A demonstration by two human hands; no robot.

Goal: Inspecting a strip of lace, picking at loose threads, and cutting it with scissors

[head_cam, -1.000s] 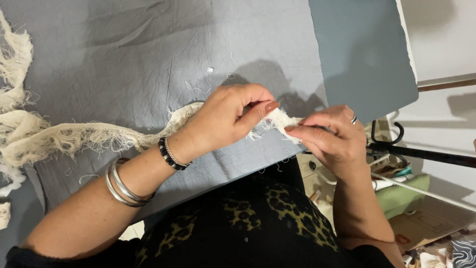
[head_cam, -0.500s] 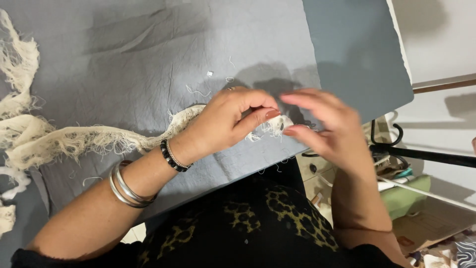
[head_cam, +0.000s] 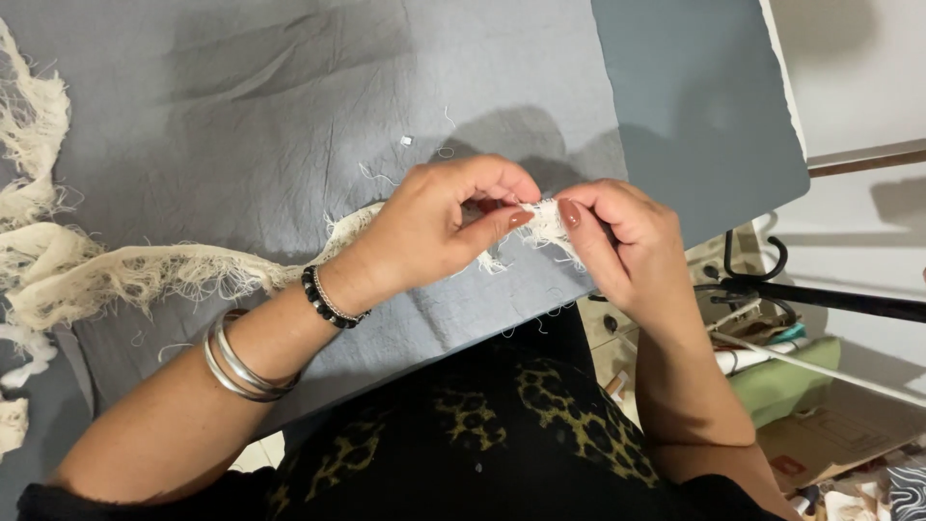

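Near the front edge of the grey cloth-covered surface (head_cam: pixel 289 116), the left hand (head_cam: pixel 434 227) and right hand (head_cam: pixel 622 241) each hold a pinch grip on one end of the frayed cream woven fabric strip (head_cam: pixel 545 224). Its remaining length trails toward the left edge. Uneven pulling may snap the loose threads or tear the weave, since the fibres appear weak.

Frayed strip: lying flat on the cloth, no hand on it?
No: both the left hand and right hand pinch the strip's end above the grey cloth.
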